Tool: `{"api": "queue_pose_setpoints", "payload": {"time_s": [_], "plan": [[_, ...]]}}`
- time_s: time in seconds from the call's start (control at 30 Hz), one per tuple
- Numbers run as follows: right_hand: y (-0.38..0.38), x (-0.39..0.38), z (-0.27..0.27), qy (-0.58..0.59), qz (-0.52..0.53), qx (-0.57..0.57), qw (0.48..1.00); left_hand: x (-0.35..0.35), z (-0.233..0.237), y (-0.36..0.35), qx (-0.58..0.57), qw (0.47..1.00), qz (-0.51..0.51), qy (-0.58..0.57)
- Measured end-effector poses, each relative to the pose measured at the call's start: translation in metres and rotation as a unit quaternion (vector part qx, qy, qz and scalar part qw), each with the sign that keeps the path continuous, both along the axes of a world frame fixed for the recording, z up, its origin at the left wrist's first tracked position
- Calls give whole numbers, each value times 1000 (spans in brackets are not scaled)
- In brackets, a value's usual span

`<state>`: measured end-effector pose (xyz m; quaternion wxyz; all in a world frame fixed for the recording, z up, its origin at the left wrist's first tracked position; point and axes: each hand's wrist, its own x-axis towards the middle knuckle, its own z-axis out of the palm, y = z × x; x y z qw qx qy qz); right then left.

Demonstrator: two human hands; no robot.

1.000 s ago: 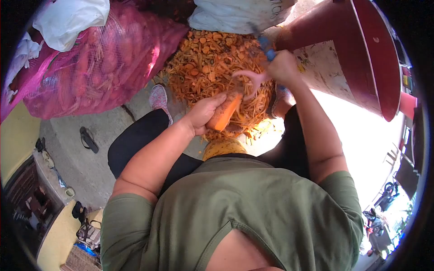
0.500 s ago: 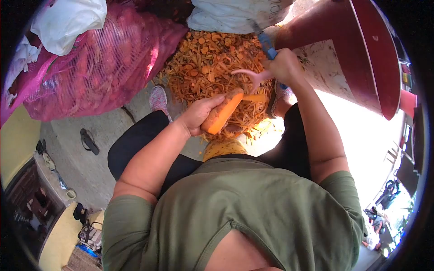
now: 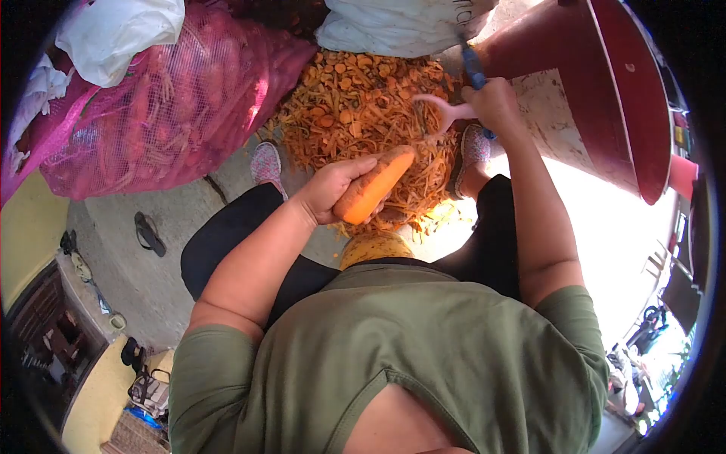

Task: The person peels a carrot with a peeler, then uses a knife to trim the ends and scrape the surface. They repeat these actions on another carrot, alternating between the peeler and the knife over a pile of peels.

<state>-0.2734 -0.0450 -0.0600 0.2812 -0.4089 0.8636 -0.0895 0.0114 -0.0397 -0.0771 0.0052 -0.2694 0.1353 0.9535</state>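
A thick carrot (image 3: pixel 374 189), with a bright peeled side and a darker unpeeled strip, lies in my left hand (image 3: pixel 333 189), whose fingers wrap its lower end. My right hand (image 3: pixel 495 106) is closed round a pink Y-shaped peeler (image 3: pixel 454 112), its head to the left, above and to the right of the carrot and apart from it. A blue-handled tool (image 3: pixel 474 68), seemingly a knife, is also in that hand, pointing up. Beneath both hands spreads a heap of orange peels and cut carrot ends (image 3: pixel 355 106).
A pink mesh sack (image 3: pixel 181 113) full of carrots stands at the upper left, under a white plastic bag (image 3: pixel 117 38). White sacking (image 3: pixel 393 30) lies behind the heap. A large dark red tub (image 3: pixel 560 53) stands at the right. A flip-flop (image 3: pixel 150 234) lies on the concrete floor.
My right hand has moved slightly right, drawing the peeler away from the carrot's tip. A peel strip that hung by the tip is gone from there. My left hand has hardly moved.
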Motion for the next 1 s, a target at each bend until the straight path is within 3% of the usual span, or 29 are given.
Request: {"api": "queue_pose_setpoints", "payload": {"time_s": [0.07,0.17,0.3,0.37,0.4,0.47,0.57,0.63,0.7,0.8,0.83,0.9,1.0], "plan": [[2,1,2,-14,-7,-11,1000,-2,7,-1,-27,999,9,-26],[14,51,24,-113,52,65,990,-8,13,-1,-38,994,42,-97],[26,90,37,-85,165,101,977,-17,10,5,-12,992,59,-114],[17,71,20,-44,122,112,985,-17,10,8,-65,990,41,-115],[11,54,10,-59,47,102,992,-14,3,10,-38,992,30,-117],[4,17,6,47,73,60,994,-13,3,8,-23,991,19,-132],[7,18,8,9,74,17,997,-8,-5,6,-11,991,18,-129],[17,62,34,-105,69,90,988,-11,-7,7,-4,989,43,-139],[31,91,42,-104,158,78,979,-20,-1,10,6,982,83,-171],[19,73,26,-70,85,100,989,-15,6,11,-124,986,27,-107],[11,56,20,-72,38,102,991,-14,6,9,-99,988,17,-118],[2,15,5,-26,59,74,995,-11,7,7,-49,989,-2,-142],[0,4,-1,-12,4,42,999,-4,-4,5,-16,997,-7,-80]]}}
